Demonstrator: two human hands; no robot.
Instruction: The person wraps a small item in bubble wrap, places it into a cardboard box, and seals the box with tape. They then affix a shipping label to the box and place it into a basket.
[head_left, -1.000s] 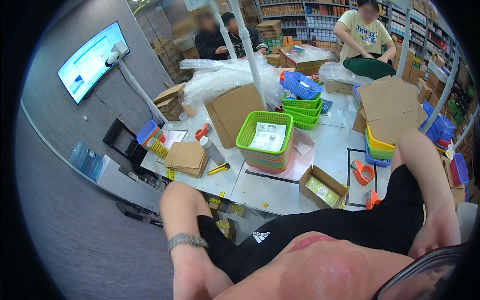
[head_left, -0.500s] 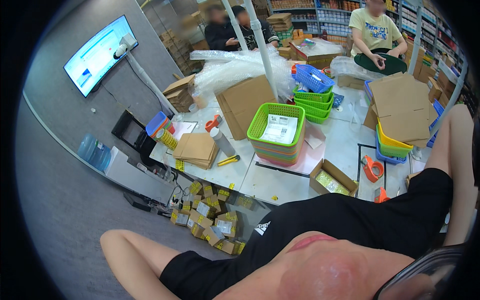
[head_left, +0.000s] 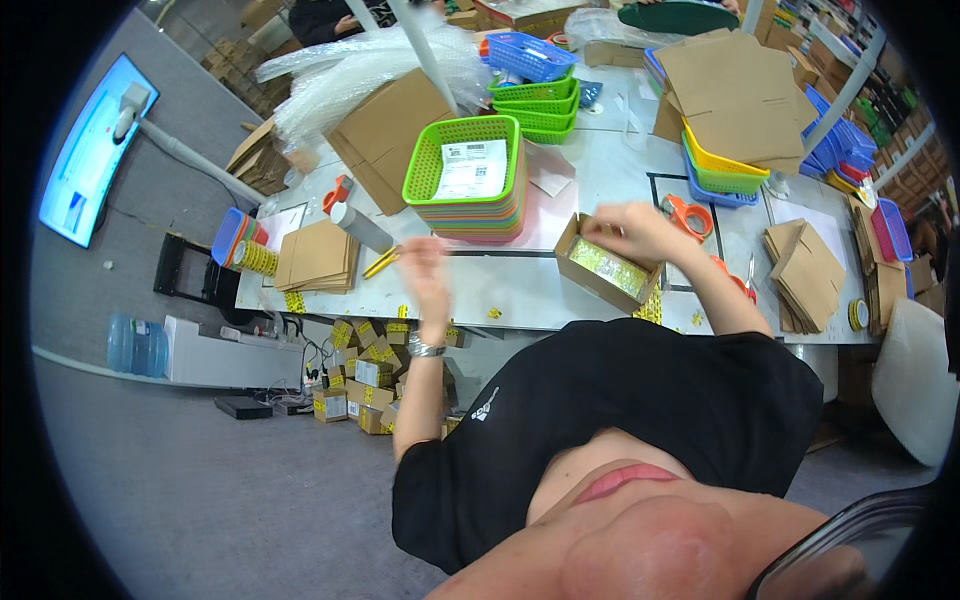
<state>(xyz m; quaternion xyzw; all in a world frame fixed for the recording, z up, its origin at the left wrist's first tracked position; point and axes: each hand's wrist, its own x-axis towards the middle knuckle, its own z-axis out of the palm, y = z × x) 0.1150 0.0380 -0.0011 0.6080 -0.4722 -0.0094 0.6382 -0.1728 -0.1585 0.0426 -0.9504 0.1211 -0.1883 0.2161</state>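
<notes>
From where I stand, the right grip (head_left: 635, 232) is bent down over the far rim of a small brown box (head_left: 568, 238), its fingers curled. I can't tell if they pinch anything. The box sits open on the white bench (head_left: 520, 290), with yellow-green packs (head_left: 608, 266) inside. I'd guess the step is starting on that box; the next move would need a firm hold on it. The right forearm slants in from the body. The left grip (head_left: 425, 268) is up, loose and open (a bit blurry), near the yellow cutter (head_left: 380, 263), its forearm nearly upright.
</notes>
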